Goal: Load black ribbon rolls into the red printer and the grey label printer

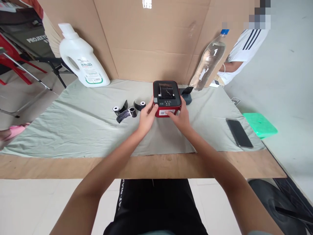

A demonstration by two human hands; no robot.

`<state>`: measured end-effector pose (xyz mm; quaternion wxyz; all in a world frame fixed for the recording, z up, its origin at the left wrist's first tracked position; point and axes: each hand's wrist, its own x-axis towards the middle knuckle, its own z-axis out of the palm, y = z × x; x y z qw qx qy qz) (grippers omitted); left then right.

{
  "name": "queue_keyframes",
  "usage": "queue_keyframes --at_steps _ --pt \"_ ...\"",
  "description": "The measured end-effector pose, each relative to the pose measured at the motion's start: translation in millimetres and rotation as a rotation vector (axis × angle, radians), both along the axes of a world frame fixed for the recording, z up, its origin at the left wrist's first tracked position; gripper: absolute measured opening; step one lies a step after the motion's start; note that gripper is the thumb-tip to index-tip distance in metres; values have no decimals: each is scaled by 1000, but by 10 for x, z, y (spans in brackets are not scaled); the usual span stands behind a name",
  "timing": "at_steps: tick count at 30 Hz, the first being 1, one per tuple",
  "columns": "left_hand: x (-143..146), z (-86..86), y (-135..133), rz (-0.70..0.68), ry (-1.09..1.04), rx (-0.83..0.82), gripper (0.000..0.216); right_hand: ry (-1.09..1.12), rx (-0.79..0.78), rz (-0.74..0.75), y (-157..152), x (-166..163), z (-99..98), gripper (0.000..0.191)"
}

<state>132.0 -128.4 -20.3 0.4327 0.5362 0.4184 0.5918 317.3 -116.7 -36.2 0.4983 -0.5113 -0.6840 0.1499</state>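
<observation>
A small red and black label printer [167, 95] stands on the pale green cloth [85, 127], its top compartment showing a dark roll. My left hand [146, 117] grips its left front corner with curled fingers. At the front right side my right hand [179, 117] is pressed against the printer, fingers on its white label. Just left of the printer lie three small black paper rolls [126, 111], partly unrolled. A black lid or cover piece [186, 94] rests behind the printer's right side.
A white detergent jug [80, 58] stands at the back left and a clear plastic bottle [209, 62] leans on the cardboard wall [151, 39]. A black phone [239, 132] lies right; a green stool [259, 124] beyond. Another person's sleeve [244, 49] shows at back right.
</observation>
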Motion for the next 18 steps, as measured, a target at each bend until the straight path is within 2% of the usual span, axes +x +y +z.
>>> queue_keyframes --at_steps 3,6,10,18 --pt "-105 -154 -522 -19 71 -60 55 -12 -78 9 -535 2 -24 91" --pt "-156 -305 -802 -28 94 -112 55 18 -143 0 -877 -52 -115 89" --pt "-168 -370 -889 -40 102 -125 54 63 -150 -38 -1040 -118 -217 89" --pt "-182 -370 -931 -38 210 -91 57 77 -147 -52 -1093 -115 -272 90"
